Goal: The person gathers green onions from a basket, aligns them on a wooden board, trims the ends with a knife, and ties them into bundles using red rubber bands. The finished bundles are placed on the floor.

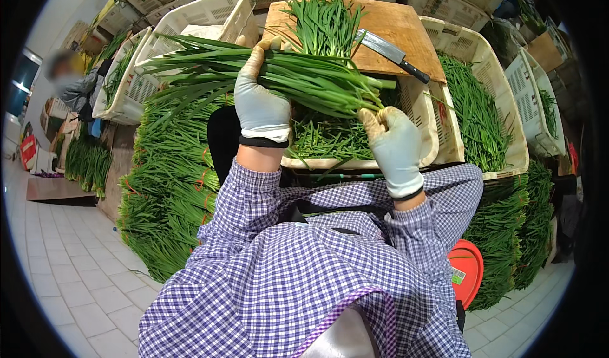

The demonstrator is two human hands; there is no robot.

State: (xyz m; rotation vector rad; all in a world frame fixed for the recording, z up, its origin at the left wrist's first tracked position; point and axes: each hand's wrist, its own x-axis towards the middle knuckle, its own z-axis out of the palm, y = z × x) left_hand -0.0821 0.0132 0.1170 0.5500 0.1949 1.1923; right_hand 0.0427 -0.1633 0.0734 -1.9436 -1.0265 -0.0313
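A bunch of long green garlic chives [314,79] lies across my gloved left hand [262,103], whose thumb and fingers wrap around its middle. The leafy tips spread to the left, and the pale stem ends point right. My gloved right hand [396,146] pinches a few thin stem ends at the bunch's right end between thumb and fingers. Beyond the bunch, more chives [326,30] rest on a wooden board [392,22]. A cleaver [383,46] with a black handle lies on that board, its handle past the near right edge. Beneath my hands, a white plastic crate [347,162] holds loose green leaves.
Tied chive bundles [166,182] are heaped at my left, with more bundles [499,234] at my right. A crate [518,139] of chives stands right of the board. Another crate [242,11] is at back left. A red plastic lid-like object [468,267] sits beside my right hip. A person [78,89] is at far left.
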